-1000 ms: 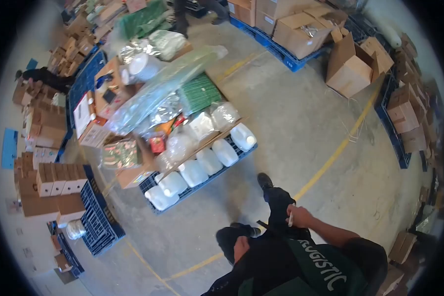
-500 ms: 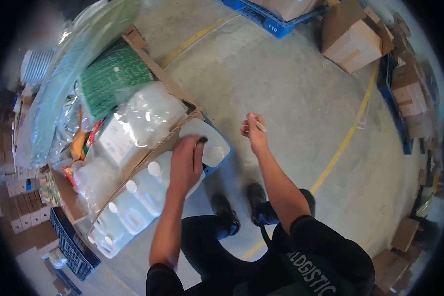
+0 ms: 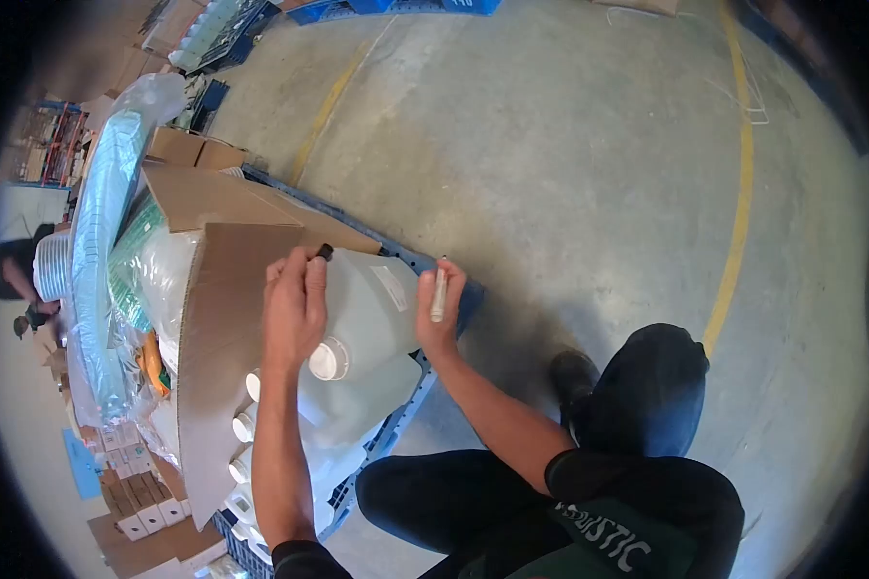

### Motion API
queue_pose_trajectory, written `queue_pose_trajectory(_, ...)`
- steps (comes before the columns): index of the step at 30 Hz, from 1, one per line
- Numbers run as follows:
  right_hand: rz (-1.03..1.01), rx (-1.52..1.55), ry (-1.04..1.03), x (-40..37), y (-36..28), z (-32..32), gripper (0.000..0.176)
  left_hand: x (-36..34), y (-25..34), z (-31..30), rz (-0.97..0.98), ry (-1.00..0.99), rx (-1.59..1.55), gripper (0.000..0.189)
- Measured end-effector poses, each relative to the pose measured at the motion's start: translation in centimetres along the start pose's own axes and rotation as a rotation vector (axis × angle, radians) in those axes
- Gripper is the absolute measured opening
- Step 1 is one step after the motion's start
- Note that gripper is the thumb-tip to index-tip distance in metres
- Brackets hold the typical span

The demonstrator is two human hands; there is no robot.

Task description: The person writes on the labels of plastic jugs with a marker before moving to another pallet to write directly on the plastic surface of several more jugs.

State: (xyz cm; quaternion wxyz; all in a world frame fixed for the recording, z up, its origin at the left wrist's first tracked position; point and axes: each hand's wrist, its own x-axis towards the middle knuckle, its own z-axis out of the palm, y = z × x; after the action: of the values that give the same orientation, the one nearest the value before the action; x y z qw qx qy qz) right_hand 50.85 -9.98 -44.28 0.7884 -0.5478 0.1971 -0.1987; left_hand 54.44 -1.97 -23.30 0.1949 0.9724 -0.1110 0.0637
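My left hand is closed on a small black cap, over the left side of a translucent plastic jug. My right hand is closed around a pale marker pen at the jug's right edge. A whitish label is on the jug near my right hand. The jug's white screw lid faces me, between my forearms. More jugs with white lids stand in a row nearer to me, partly hidden by my left arm.
A blue pallet lies under the jugs. Left of them stands an open cardboard box with plastic-wrapped goods, and a long bluish plastic-wrapped bundle. Another person is at the far left. Yellow lines mark the concrete floor.
I have bent lower and closer to the jugs. My right hand with the marker pen has come from over the floor to the jug's edge; my left hand still holds the cap.
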Motion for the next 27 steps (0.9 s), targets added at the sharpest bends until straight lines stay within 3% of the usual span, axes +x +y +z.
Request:
queue_pose_trajectory(1,0.015,0.003,0.002,0.5,0.1,-1.1,0.035,0.0,0.6,0.4,-0.006,-0.011,0.008,0.022)
queue_pose_trajectory(3,0.423,0.41,0.088,2.9,-0.4,-2.3,0.037,0.4,1.3,0.4,-0.079,-0.042,0.054,0.024)
queue_pose_trajectory(5,0.532,0.598,0.038,4.5,0.7,-3.2,0.039,0.7,1.8,0.9,-0.09,-0.057,0.105,0.024)
queue_pose_trajectory(7,0.686,0.604,-0.221,5.7,0.9,-4.0,0.034,1.5,2.9,1.6,-0.093,-0.066,0.133,0.025)
queue_pose_trajectory(10,0.673,0.621,-0.282,6.0,2.7,-3.4,0.025,2.0,3.7,1.9,-0.195,-0.127,0.16,0.027)
queue_pose_trajectory(13,0.733,0.61,-0.34,6.5,3.9,-2.6,0.022,1.6,3.0,2.2,-0.146,-0.062,0.235,0.026)
queue_pose_trajectory(15,0.772,0.572,-0.344,7.0,4.1,-2.3,0.021,1.2,2.2,2.2,-0.22,0.006,0.107,0.028)
queue_pose_trajectory(18,0.649,0.412,-0.407,7.2,3.7,-2.3,0.017,1.0,1.7,2.3,-0.295,0.041,-0.053,0.029)
queue_pose_trajectory(21,0.592,0.359,-0.416,7.3,3.5,-1.9,0.017,1.2,2.4,2.4,-0.288,0.039,0.003,0.029)
queue_pose_trajectory(24,0.632,0.38,-0.509,7.6,4.8,-2.5,0.017,0.9,2.0,2.3,-0.333,0.046,-0.096,0.029)
queue_pose_trajectory(27,0.597,0.388,-0.462,7.4,4.1,-2.2,0.016,0.9,1.8,2.4,-0.334,0.062,-0.144,0.029)
